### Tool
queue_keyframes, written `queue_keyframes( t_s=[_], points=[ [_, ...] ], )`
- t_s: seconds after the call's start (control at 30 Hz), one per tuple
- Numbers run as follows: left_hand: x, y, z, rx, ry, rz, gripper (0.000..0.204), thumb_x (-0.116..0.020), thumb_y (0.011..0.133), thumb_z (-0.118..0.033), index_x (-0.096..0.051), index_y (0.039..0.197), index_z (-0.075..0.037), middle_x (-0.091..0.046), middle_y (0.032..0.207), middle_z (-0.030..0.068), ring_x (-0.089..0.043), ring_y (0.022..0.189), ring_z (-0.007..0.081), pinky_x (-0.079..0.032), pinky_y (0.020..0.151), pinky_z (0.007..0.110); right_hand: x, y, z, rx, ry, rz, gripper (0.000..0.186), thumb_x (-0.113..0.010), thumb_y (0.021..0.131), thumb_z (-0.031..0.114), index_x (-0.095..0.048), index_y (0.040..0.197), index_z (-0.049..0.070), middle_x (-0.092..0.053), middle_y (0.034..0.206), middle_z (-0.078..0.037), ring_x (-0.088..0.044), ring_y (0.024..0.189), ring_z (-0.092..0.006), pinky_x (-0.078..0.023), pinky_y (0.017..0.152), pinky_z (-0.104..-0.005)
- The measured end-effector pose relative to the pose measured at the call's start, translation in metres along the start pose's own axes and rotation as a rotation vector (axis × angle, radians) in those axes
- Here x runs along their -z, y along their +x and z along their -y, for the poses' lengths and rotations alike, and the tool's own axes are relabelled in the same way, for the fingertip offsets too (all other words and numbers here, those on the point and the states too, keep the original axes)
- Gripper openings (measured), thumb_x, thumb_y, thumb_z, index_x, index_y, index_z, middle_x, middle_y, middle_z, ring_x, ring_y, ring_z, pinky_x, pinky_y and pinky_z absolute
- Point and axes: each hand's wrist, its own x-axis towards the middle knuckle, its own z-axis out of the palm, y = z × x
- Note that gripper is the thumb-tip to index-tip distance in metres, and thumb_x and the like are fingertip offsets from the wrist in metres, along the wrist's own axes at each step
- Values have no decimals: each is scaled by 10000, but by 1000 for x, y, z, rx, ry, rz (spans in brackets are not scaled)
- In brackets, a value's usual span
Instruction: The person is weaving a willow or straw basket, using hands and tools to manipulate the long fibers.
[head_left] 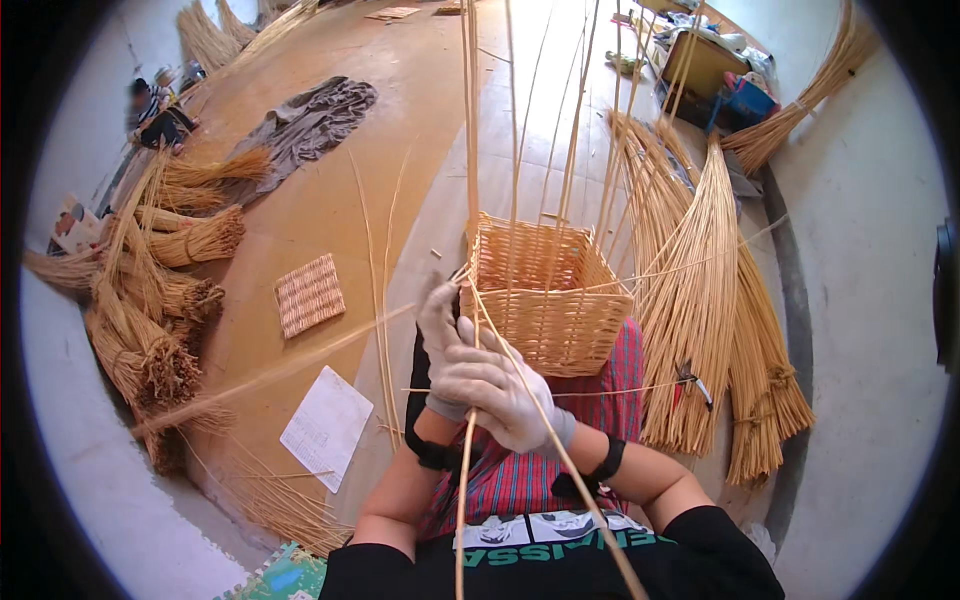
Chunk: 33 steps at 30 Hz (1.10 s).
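A woven pale wicker basket (545,330) rests on my lap, on red checked cloth, with long upright stakes rising from its sides. At its near left corner, my gloved left hand (438,320) reaches up among the rods, its fingertips blurred. In front of it, my gloved right hand (495,395) crosses over with fingers wrapped round a long rod (465,500) running down toward me. A second long rod (580,480) slants from the corner past my right hand to the lower edge. The two hands overlap, partly hiding the left one.
Left lie reed bundles (190,235), a small woven square (310,295), a white sheet (327,428) and a dark cloth (320,130); a seated person (160,120) is beyond. Right lie long reed bundles (690,300), pliers (700,390) and a blue bin (750,100).
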Motion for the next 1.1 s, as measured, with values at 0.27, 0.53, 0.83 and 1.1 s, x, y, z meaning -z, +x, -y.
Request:
queue_keyframes(
  t_s=[0.27,0.53,0.83,1.1],
  points=[
    [22,-10,62,138,259,307,545,-643,926,-221,-429,1386,-21,-479,1400,173,-454,1317,332,-397,1097,418,-73,30,0,-45,229,-24,229,-745,772,240,-677,959,127,-586,799,-57,-574,813,-299,-429,797,-416],
    [29,24,113,691,-446,217,289,-656,975,-270,-567,1142,-52,-624,1116,70,-581,1016,188,-487,905,328,-115,163,-93,-360,922,194,150,-549,976,57,-640,1094,77,-661,945,12,-590,818,-80,-510,738,-258],
    [-3,41,124,731,-520,245,173,-710,969,-226,-654,1011,-67,-689,941,-3,-616,839,91,-516,764,256,-20,186,-165,-519,843,192,210,-463,1086,150,-615,1181,40,-497,697,15,-472,612,-88,-445,577,-265],
    [-1,27,86,582,-340,297,415,-850,834,-187,-690,1176,-14,-691,1185,96,-624,1107,189,-467,1033,331,-10,176,-154,-537,736,143,222,-481,1086,185,-613,1186,37,-480,663,19,-452,560,-74,-428,534,-256]
  ],
)
